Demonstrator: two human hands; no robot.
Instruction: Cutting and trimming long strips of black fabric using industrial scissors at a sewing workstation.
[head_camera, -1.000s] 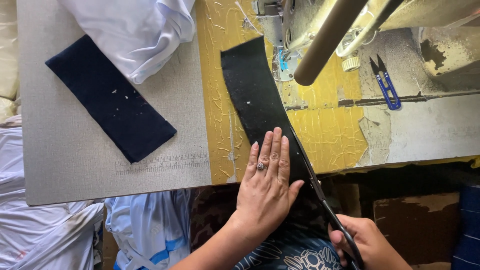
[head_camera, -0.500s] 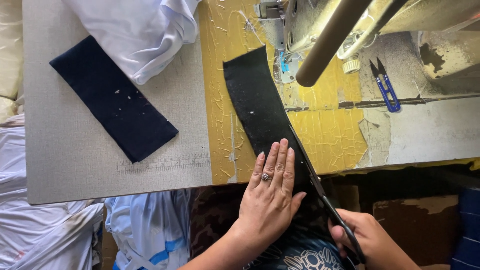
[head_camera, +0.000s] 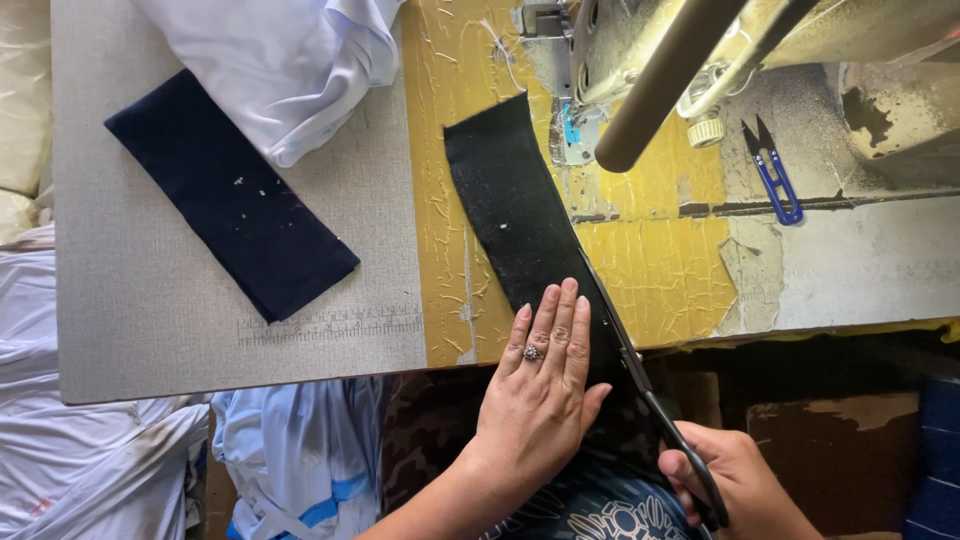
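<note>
Pressing flat with fingers together, the left hand (head_camera: 540, 385) pins a long black felt-like fabric strip (head_camera: 520, 215) at the cracked yellow tabletop (head_camera: 670, 280) edge, while the right hand (head_camera: 735, 480) is clamped on black-handled scissors (head_camera: 650, 395) lying along the strip's right edge

Right hand (head_camera: 735, 480) cut by bottom edge; strip's (head_camera: 525, 215) lower end hidden under left hand (head_camera: 540, 395); scissors' (head_camera: 655, 415) handles half-covered by fingers.
</note>
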